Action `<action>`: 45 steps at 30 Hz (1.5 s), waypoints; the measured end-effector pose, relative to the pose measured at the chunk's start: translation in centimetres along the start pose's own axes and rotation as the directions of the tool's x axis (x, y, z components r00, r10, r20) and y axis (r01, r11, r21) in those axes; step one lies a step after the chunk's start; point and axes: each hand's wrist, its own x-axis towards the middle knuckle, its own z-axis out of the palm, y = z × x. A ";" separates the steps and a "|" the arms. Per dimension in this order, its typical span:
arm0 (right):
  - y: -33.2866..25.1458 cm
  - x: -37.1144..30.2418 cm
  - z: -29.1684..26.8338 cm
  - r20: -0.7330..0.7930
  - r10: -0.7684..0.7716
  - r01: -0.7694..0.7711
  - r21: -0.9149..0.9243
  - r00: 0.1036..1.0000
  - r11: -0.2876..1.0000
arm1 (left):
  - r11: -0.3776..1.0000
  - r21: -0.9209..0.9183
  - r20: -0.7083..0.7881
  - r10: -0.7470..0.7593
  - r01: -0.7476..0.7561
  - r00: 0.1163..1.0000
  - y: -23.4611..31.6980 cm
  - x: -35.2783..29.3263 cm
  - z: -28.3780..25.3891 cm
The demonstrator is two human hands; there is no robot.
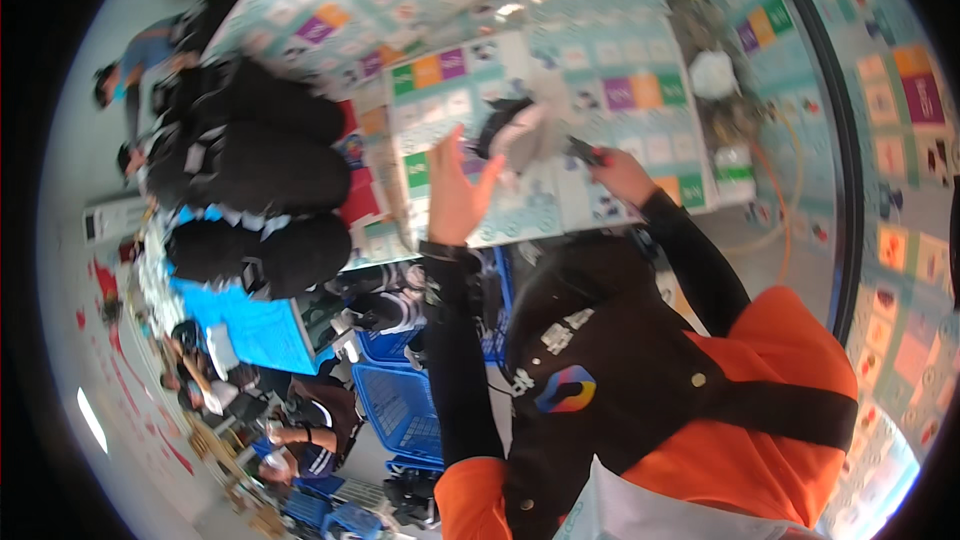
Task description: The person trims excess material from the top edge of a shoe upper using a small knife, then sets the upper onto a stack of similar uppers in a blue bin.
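Note:
A black and pale grey item (515, 135), blurred and of a kind I cannot make out, is over the middle of the patterned tabletop (590, 65). Just to its left is my left hand (458, 190), upright with fingers and thumb spread apart, gripping nothing. Over the right part of the table, my right hand (622, 178) is closed round a small dark hand tool (582, 150). The tool's tip points left toward the item, with a gap between them. Blur hides what kind of tool it is.
Large black padded bundles (270, 135) are stacked left of the table. Blue plastic baskets (400, 410) stand below it, beside black and white goods (390, 310). A white crumpled bag (713, 75) and an orange hose (785, 190) are at right. Other people work at far left.

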 end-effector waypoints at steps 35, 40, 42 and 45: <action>-2.3 1.9 1.5 -0.066 -0.066 0.064 -0.040 0.996 0.997 | 0.978 0.208 0.187 -0.042 0.002 0.981 -0.7 2.6 6.8; -2.4 2.0 2.9 -0.024 -0.121 0.120 -0.037 0.992 0.992 | 0.971 0.220 0.122 -0.119 0.090 0.985 -1.0 0.1 5.4; -2.7 1.6 2.8 0.043 -0.082 0.083 -0.033 0.996 0.996 | 0.967 0.219 0.108 -0.157 0.131 0.982 -1.2 -0.7 4.9; -1.3 1.7 3.0 0.019 -0.168 0.169 -0.114 0.986 0.979 | 0.957 0.264 0.063 -0.144 0.123 0.988 0.0 -0.8 4.8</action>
